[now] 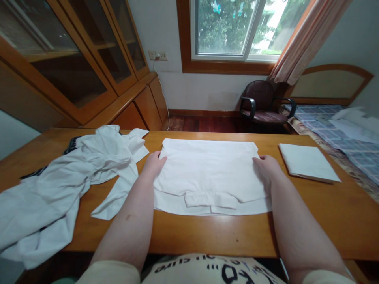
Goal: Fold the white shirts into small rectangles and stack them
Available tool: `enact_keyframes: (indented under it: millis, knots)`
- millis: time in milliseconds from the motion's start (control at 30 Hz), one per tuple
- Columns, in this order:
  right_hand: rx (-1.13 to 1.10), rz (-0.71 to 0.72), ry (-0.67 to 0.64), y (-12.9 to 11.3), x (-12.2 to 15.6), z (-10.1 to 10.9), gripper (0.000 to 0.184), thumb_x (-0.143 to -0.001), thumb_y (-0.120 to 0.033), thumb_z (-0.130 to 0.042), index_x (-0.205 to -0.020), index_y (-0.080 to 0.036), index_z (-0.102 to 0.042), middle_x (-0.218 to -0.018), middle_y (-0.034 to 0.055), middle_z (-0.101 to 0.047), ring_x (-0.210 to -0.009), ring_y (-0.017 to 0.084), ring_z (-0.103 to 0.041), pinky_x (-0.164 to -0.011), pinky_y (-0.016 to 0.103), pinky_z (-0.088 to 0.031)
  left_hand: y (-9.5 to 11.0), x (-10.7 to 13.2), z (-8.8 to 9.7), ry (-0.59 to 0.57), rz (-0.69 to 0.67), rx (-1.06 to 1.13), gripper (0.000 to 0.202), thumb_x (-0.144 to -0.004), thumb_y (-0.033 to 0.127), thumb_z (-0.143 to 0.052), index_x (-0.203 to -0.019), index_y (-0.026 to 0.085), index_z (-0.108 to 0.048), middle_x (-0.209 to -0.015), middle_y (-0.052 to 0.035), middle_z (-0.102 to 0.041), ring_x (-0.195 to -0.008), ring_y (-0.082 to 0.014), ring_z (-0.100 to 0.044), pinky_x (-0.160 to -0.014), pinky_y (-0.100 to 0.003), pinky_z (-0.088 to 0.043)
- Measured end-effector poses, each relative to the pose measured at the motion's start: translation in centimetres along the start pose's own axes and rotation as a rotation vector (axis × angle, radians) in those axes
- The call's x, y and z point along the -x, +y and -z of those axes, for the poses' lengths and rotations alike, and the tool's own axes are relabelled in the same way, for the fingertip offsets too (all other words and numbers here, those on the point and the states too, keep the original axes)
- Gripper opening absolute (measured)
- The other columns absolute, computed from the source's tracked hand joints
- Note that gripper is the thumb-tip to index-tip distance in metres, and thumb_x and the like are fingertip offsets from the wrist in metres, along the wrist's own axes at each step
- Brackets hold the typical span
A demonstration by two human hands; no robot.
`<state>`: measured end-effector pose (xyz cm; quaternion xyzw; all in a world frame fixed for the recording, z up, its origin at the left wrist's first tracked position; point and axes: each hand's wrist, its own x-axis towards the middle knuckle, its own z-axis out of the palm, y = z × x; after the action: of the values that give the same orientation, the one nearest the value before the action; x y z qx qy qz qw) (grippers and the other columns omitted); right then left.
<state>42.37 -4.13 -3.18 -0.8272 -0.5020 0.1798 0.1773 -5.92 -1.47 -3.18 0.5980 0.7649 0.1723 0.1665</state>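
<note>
Squarely between left hand (153, 163) and right hand (268, 167) lies a white garment (207, 169); each pinches a side edge.

upside-down black lettering (174, 266), "sure" legible, on the cream shirt (183, 277), rest unclear

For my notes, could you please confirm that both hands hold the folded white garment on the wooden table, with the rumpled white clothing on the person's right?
One slip: the head view shows the rumpled white clothing on the person's left. The left hand and right hand do hold the folded white garment on the wooden table.
</note>
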Motion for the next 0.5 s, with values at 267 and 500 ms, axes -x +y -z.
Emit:
enact_keyframes:
  millis: [267, 500]
  knots:
    - [-0.188, 0.146, 0.110, -0.58, 0.95, -0.04, 0.029, -0.071, -0.039, -0.058, -0.089, -0.017, -0.065, -0.082, 0.0053, -0.067, -0.076, 0.020, -0.059, -0.067, 0.027, -0.045, 0.52, 0.44, 0.05, 0.043, -0.049, 0.191, 0.030, -0.077, 0.026, -0.057, -0.105, 0.018, -0.059, -0.110, -0.0096, -0.066, -0.098, -0.0224, -0.062, -0.085, -0.030, -0.047]
    - [-0.629, -0.020, 0.047, -0.12, 0.95, -0.54, 0.029, -0.066, -0.034, -0.062, -0.091, -0.019, -0.063, -0.081, 0.0033, -0.067, -0.076, 0.021, -0.062, -0.064, 0.028, -0.050, 0.03, 0.40, 0.07, -0.019, -0.001, 0.239, 0.027, -0.076, 0.029, -0.056, -0.102, 0.022, -0.058, -0.104, -0.0059, -0.069, -0.094, -0.0221, -0.064, -0.081, -0.030, -0.047]
